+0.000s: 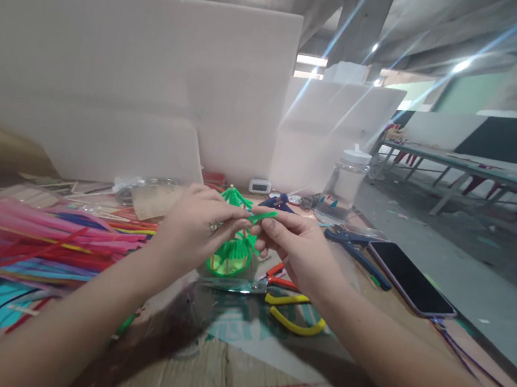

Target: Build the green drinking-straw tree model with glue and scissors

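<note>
Between my two hands, above the table, is a short piece of green pipe cleaner (265,216). My left hand (205,221) pinches one end with thumb and forefinger. The fingertips of my right hand (293,238) close on the other end. Just behind the hands stands a green tiered figure (230,258) shaped like a small tree, made of green fuzzy strips, partly hidden by my fingers. Below the hands lie scissors (244,285) with orange handles and a tool with yellow handles (300,318).
Colourful pipe cleaners (59,240) are heaped at left. A phone (412,278), blue-handled pliers (361,255) and a water bottle (343,184) stand or lie at right. A small white digital clock (259,186) sits before white boards (129,49) at the back.
</note>
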Motion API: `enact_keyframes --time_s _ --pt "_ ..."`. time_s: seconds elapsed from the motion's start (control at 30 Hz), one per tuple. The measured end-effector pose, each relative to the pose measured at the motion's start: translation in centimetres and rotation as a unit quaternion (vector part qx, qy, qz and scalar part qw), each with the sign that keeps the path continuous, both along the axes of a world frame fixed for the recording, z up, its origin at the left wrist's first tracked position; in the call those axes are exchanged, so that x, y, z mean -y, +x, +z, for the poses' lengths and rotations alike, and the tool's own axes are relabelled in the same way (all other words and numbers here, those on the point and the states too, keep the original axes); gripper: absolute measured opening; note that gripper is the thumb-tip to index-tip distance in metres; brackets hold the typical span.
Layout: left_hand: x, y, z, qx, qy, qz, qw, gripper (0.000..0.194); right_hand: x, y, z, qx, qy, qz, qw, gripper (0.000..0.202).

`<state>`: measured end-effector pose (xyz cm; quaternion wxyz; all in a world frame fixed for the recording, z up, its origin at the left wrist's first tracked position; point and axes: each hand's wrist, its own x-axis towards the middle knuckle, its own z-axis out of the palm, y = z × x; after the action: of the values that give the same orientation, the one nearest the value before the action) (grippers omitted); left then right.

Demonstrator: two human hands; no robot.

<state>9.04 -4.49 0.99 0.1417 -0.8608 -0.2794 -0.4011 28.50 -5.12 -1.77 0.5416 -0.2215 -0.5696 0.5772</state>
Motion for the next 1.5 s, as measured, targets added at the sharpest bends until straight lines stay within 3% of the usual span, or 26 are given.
enact_keyframes --time_s 0.23,0.4,0.6,0.7,0.93,1.07,1.2,1.3,1.43,1.5 --pt "1.3 0.8 -0.1 -0.072 -0.091 -0.006 0.993 0.031 0.3 -0.3 0.0 0.008 -0.001 -0.026 1.000 0.021" --pt "1.2 0.3 0.6 -0.109 -0.091 0.002 0.990 0.036 1.0 -0.5 0.5 -0.020 0.021 -0.010 1.000 0.022" --pt "0.9 -0.5 1.4 -0.126 -0.096 0.005 0.987 0.030 0.4 0.2 1.0 -0.081 0.015 -0.069 0.994 0.024" --pt "0.9 -0.6 1.3 -0.085 -0.100 -0.014 0.991 0.017 0.1 0.3 1.0 -0.074 0.012 -0.081 0.994 0.023" --pt "1.4 0.5 0.5 -0.050 -0.076 -0.009 0.996 0.022 0.6 -0.1 0.7 -0.058 0.022 -0.082 0.995 0.021" --pt "1.7 0.5 0.8 -0.081 -0.071 -0.051 0.993 0.022 0.2 0.4 1.1 -0.040 0.012 -0.095 0.995 0.020" --pt "1.6 0.4 0.9 -0.068 -0.064 -0.083 0.992 0.011 0.2 0.4 1.2 -0.040 -0.081 -0.050 0.995 0.025" --pt "1.4 0.5 0.7 -0.053 -0.026 -0.113 0.992 0.016 0.6 -0.2 1.0 -0.039 -0.117 0.004 0.992 0.027" --pt "2.0 0.6 0.6 -0.009 0.023 -0.161 0.987 0.020 0.5 0.0 1.0 0.002 -0.084 0.052 0.995 0.030" --pt "2.7 0.4 0.9 0.030 0.000 -0.157 0.987 0.022 -0.3 1.2 1.5 0.095 -0.023 0.039 0.994 0.031"
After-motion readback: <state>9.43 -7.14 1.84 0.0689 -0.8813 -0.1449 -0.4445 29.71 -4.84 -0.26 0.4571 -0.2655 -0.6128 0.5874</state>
